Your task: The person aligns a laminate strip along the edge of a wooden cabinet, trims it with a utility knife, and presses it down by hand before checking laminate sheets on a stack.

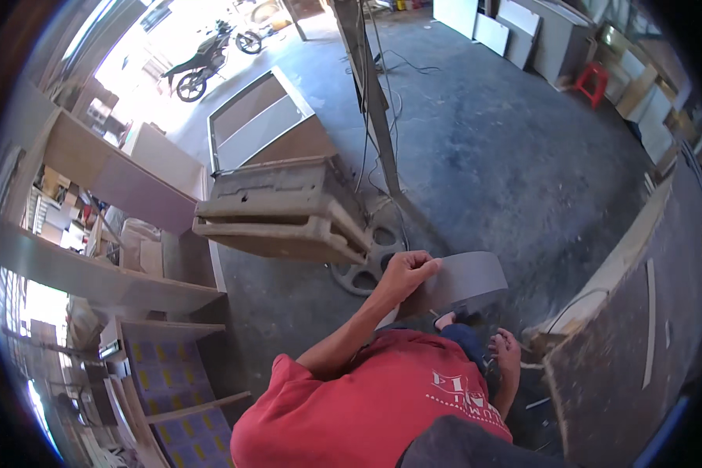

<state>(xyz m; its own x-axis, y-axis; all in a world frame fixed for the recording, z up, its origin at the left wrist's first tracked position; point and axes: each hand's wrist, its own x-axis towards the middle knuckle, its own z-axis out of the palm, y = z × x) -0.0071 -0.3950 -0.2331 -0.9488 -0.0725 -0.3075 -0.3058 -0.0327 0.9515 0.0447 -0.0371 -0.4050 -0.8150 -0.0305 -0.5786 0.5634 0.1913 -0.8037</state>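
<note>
My left hand (pixel 409 274) pinches a wide, curved grey strip (pixel 472 273), thumb on top, above the floor at the centre. My right hand (pixel 505 351) is lower right, fingers loosely curled and apart with nothing visible in them, beside the end of a worn board-topped bench (pixel 616 374). Just beyond the strip a dusty metal-and-wood machine (pixel 265 210) stands by a round base with holes (pixel 351 277) and a post with hanging cables (pixel 374 132).
Wooden cabinet frames (pixel 109 265) and shelving (pixel 168 366) line the left. A framed panel (pixel 257 117) lies behind the machine, with a motorbike (pixel 207 62) farther back. A red stool (pixel 591 82) and leaning boards (pixel 503 39) stand back right. Cables cross the concrete floor (pixel 507 156).
</note>
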